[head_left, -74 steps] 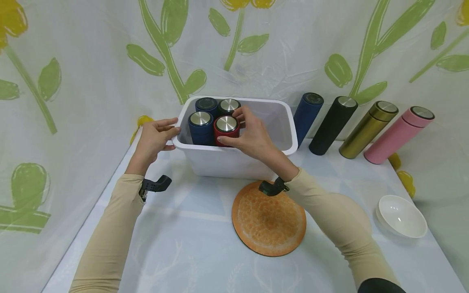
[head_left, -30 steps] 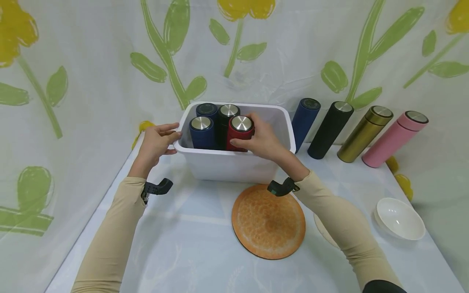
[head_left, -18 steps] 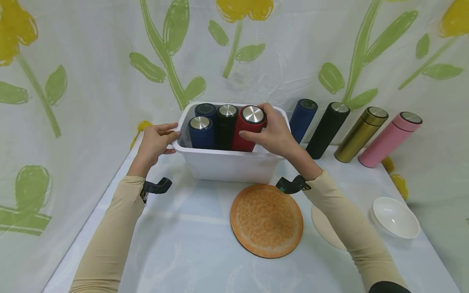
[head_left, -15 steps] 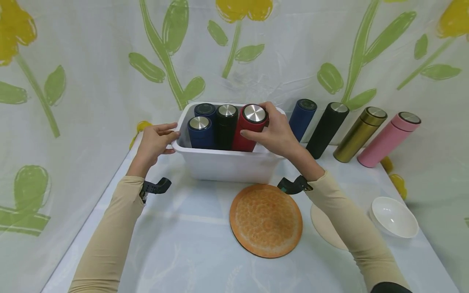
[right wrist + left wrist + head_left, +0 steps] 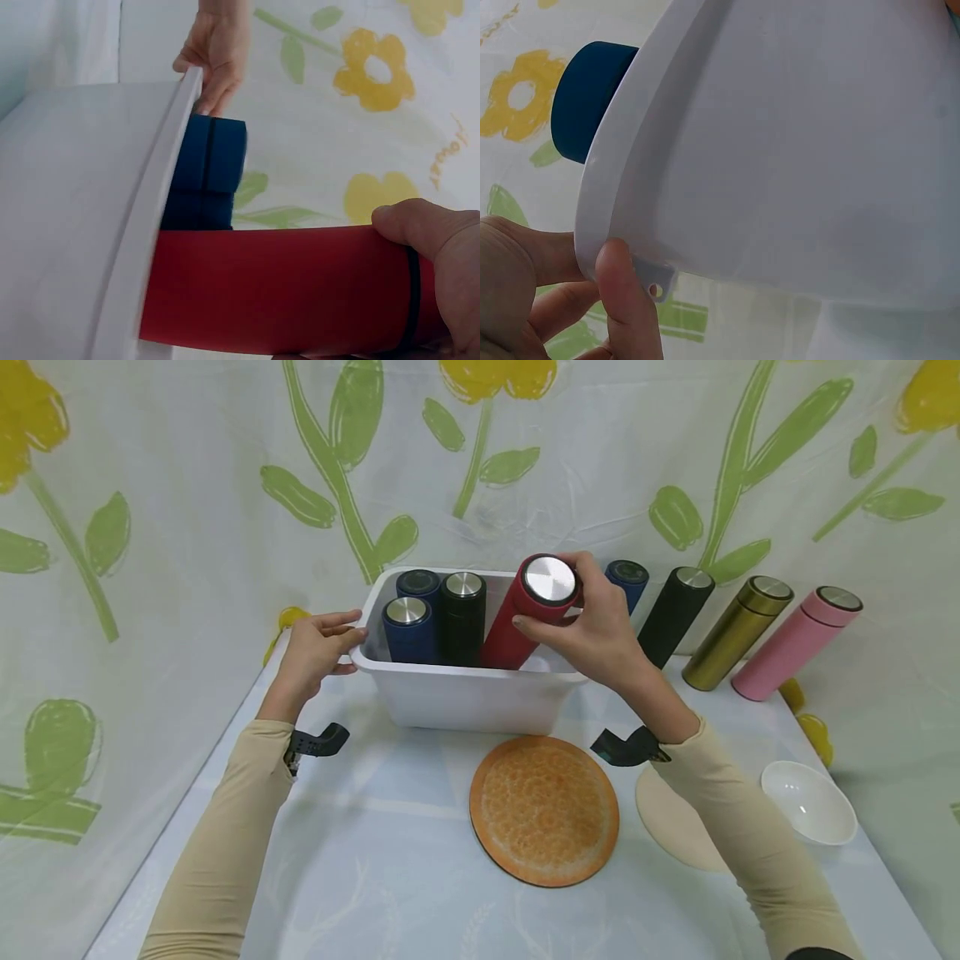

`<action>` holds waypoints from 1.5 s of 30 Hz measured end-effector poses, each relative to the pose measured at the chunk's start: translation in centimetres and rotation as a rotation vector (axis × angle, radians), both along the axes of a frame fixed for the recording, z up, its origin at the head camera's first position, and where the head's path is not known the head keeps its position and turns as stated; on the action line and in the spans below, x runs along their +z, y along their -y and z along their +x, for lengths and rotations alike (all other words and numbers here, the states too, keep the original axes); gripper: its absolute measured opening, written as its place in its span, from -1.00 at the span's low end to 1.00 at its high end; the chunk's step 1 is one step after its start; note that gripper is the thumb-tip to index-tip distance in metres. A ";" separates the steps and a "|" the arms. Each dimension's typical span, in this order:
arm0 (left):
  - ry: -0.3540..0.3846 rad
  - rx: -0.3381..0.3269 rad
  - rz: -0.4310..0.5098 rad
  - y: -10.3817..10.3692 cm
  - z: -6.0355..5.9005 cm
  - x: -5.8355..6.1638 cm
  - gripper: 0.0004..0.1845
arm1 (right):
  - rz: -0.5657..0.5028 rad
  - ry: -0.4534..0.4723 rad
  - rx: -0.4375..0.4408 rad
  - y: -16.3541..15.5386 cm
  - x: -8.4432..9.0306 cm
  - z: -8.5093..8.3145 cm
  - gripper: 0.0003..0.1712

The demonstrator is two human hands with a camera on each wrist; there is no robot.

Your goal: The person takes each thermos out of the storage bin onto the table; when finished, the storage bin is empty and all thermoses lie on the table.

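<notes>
My right hand (image 5: 603,622) grips a red thermos (image 5: 517,618) near its silver-topped lid. The thermos leans to the right, its upper part raised above the white plastic bin (image 5: 465,702) and its lower end hidden behind the front wall. At the bin's left end, my left hand (image 5: 318,647) holds the rim, thumb (image 5: 619,277) on one side and fingers on the other in the left wrist view. Inside the bin, a black thermos (image 5: 462,622) stands beside a blue thermos with a silver top (image 5: 410,635) and another with a dark top (image 5: 417,582).
Right of the bin stand a blue thermos (image 5: 628,578), a black one (image 5: 675,614), a gold one (image 5: 738,635) and a pink one (image 5: 798,643). A round brown mat (image 5: 545,814) lies in front, with a beige disc (image 5: 671,814) and a white bowl (image 5: 810,802) farther right.
My right hand has drawn the red thermos upward and to the right, away from the black one, and it now leans. My left hand has stayed at the bin's rim.
</notes>
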State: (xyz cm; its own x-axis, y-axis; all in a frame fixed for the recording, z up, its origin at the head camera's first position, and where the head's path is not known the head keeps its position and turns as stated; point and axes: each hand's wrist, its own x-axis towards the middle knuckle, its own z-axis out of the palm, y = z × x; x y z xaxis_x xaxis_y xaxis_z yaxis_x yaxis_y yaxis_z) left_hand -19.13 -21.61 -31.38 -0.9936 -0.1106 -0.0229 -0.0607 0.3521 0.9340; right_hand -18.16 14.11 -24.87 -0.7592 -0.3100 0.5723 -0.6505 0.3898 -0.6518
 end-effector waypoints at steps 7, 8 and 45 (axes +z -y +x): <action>-0.004 -0.003 0.003 0.1 -0.2 -0.1 -0.49 | -0.029 -0.048 -0.030 -0.4 0.6 0.7 -0.22; -0.005 -0.003 0.004 0.2 -0.2 -0.1 -0.49 | -0.030 -0.054 -0.036 -0.5 0.6 0.8 -0.21; 0.007 0.003 0.001 0.3 -0.2 -0.3 -0.48 | -0.228 -0.212 -0.185 -5.4 4.2 4.6 -0.24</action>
